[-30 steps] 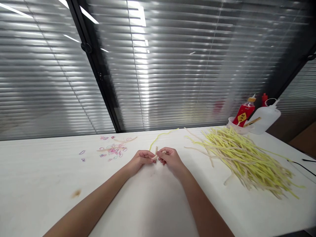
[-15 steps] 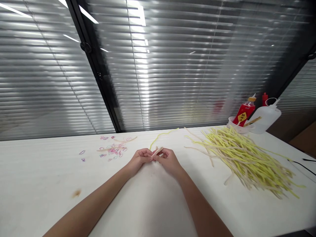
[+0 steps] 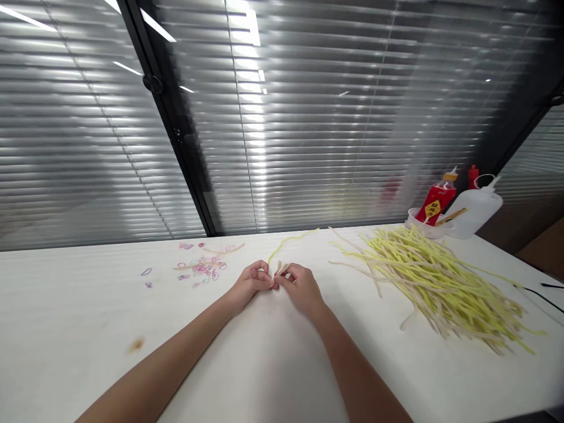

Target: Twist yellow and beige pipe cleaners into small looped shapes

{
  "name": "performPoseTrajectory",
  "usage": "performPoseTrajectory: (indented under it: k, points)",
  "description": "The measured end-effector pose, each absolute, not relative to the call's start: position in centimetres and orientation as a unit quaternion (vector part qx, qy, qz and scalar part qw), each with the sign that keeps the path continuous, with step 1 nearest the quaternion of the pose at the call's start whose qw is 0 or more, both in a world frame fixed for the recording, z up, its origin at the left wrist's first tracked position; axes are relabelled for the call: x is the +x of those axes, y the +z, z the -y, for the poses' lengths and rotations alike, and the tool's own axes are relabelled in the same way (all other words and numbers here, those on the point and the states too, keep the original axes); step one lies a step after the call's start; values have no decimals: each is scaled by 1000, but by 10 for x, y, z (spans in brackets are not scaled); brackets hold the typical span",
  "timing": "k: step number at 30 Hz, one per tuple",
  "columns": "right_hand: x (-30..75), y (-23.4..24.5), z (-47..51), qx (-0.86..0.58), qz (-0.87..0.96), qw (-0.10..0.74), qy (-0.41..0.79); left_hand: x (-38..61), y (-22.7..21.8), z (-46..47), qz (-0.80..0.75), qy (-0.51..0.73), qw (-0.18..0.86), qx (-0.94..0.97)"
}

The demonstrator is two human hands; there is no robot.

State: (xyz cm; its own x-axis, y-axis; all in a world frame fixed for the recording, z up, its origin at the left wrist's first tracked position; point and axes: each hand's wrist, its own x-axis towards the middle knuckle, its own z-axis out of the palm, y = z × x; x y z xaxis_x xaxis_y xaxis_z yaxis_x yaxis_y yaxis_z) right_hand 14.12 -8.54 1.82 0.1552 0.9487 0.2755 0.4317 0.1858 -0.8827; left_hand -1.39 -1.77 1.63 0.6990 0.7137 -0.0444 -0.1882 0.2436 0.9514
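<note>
My right hand (image 3: 301, 288) pinches a beige pipe cleaner (image 3: 282, 268), whose pale ends stick up between thumb and fingers. Fingertip to fingertip with it, my left hand (image 3: 250, 288) is closed on the same piece; the exact grip point is hidden by the fingers. A yellow pipe cleaner (image 3: 291, 239) runs from behind the left fingers up and right across the white table (image 3: 264, 376). To the right lies a large loose heap of yellow and beige pipe cleaners (image 3: 445, 288).
Small pink and purple bands (image 3: 205, 268) are scattered at the left, with a couple of beige strands among them. At the back right stand a red-labelled bottle (image 3: 436, 200) in a clear tub (image 3: 425, 229) and a white squeeze bottle (image 3: 473, 211). Blinds (image 3: 308, 117) border the table's back.
The beige piece has turned from slanting across both hands to standing up nearer my right fingers. My left index finger has lifted slightly; the forearms have barely moved.
</note>
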Motion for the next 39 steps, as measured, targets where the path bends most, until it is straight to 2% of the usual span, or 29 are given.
performPoseTrajectory:
  k: [4, 9, 16, 20, 27, 34, 39]
  points:
    - [140, 18, 85, -625, 602, 453, 204, -13, 18, 18, -248, 304, 740, 547]
    - [138, 18, 84, -642, 592, 444, 198, -12, 23, 23, -253, 299, 725, 566]
    - [142, 17, 82, -532, 559, 502, 390, -12, 27, 24, -251, 299, 740, 548]
    - [141, 18, 83, -509, 559, 511, 410, -15, 28, 19, -244, 272, 766, 529]
    - [144, 19, 84, -524, 597, 506, 336, -16, 29, 20, -245, 250, 762, 545]
    - [146, 21, 86, -587, 636, 451, 220, -15, 28, 21, -254, 249, 759, 545]
    - [143, 21, 86, -616, 634, 429, 187, -13, 26, 21, -261, 267, 754, 541]
